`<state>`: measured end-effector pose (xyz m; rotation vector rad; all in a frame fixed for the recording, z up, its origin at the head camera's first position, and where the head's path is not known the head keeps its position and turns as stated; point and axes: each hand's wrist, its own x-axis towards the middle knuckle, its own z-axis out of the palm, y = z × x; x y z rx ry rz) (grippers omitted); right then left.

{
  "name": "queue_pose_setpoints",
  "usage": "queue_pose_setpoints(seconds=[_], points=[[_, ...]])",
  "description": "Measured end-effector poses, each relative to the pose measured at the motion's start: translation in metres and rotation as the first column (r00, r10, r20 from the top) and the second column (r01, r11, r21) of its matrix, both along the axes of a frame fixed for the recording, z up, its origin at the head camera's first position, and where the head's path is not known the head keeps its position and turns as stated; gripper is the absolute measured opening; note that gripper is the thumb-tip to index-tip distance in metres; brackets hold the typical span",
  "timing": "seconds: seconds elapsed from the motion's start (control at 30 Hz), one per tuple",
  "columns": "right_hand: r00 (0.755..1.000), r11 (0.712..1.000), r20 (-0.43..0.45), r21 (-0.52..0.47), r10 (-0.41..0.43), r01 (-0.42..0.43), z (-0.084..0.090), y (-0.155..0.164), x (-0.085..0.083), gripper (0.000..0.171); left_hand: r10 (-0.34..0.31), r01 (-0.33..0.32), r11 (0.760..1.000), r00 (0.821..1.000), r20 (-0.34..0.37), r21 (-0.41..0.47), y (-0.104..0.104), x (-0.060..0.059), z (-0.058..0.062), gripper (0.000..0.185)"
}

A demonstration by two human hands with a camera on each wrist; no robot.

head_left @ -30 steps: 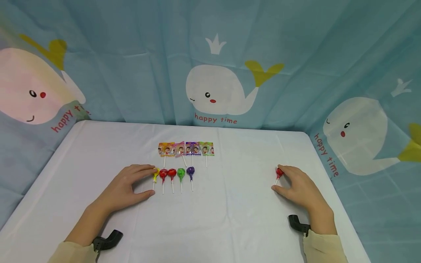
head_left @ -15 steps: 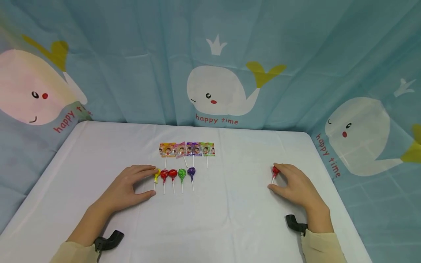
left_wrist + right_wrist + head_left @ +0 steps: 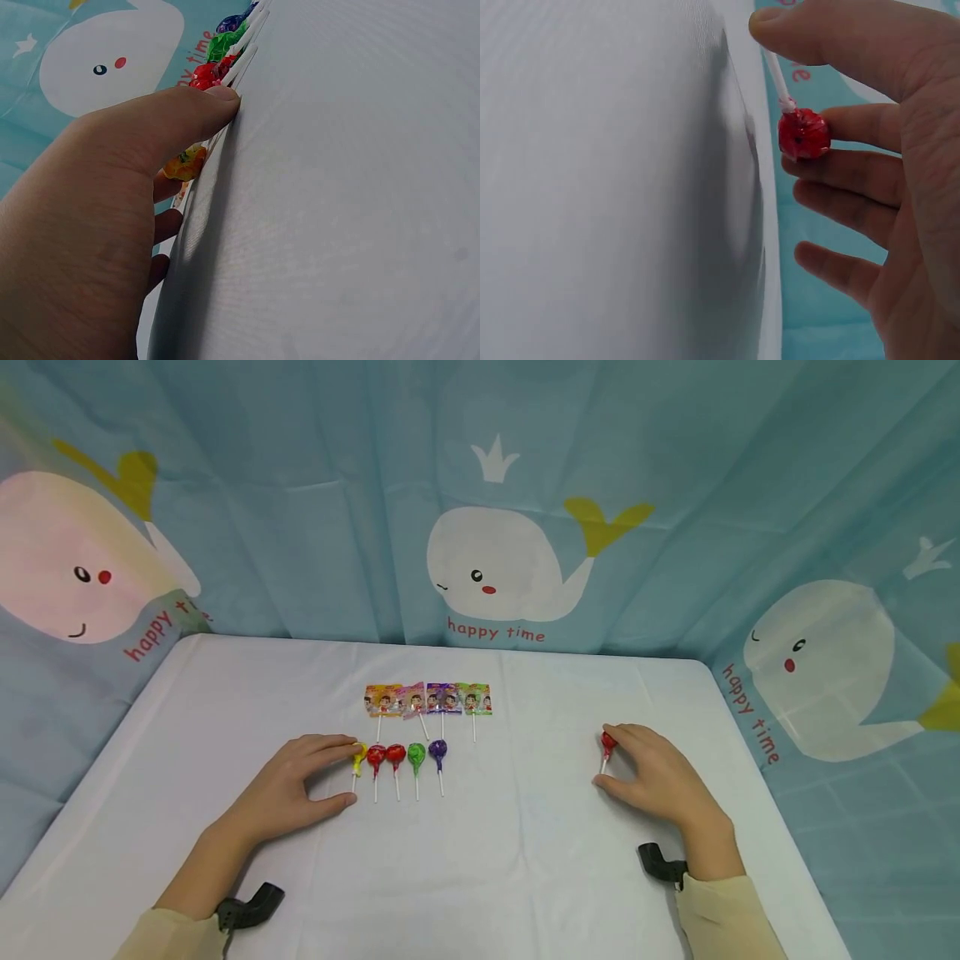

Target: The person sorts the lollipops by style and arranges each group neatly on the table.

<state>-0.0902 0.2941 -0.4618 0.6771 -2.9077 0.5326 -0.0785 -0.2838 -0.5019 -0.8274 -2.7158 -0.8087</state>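
- On the right side of the white table [image 3: 525,877], well apart from the others, a red lollipop [image 3: 607,742] lies against the right hand [image 3: 660,781]; the wrist view shows thumb on the stick's end and forefinger at the wrapped head, so the fingers curl round it in a light pinch.
- Near the middle, five lollipops [image 3: 396,756] stand in a row: yellow, red, red, green, purple, sticks pointing toward the person.
- At the row's yellow end [image 3: 358,755], the left hand [image 3: 296,777] rests flat on the cloth, fingers relaxed, forefinger tip touching the yellow head.
- Judging by this, the row is largely laid and the lone red one remains outside it.
- Behind the row lie four flat printed packets [image 3: 427,700] on sticks.
- Round heads look crinkly and glossy in foil; sticks are thin, white; the cloth is smooth and matte.
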Motion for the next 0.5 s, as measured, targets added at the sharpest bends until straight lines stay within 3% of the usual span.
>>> queue_pose_setpoints(seconds=[0.5], points=[[0.998,0.998,0.038,-0.038,0.051,-0.05,0.003,-0.027,-0.01,0.078,-0.002,0.002,1.0,1.0,0.0,-0.001,0.001,0.001,0.001,0.07]])
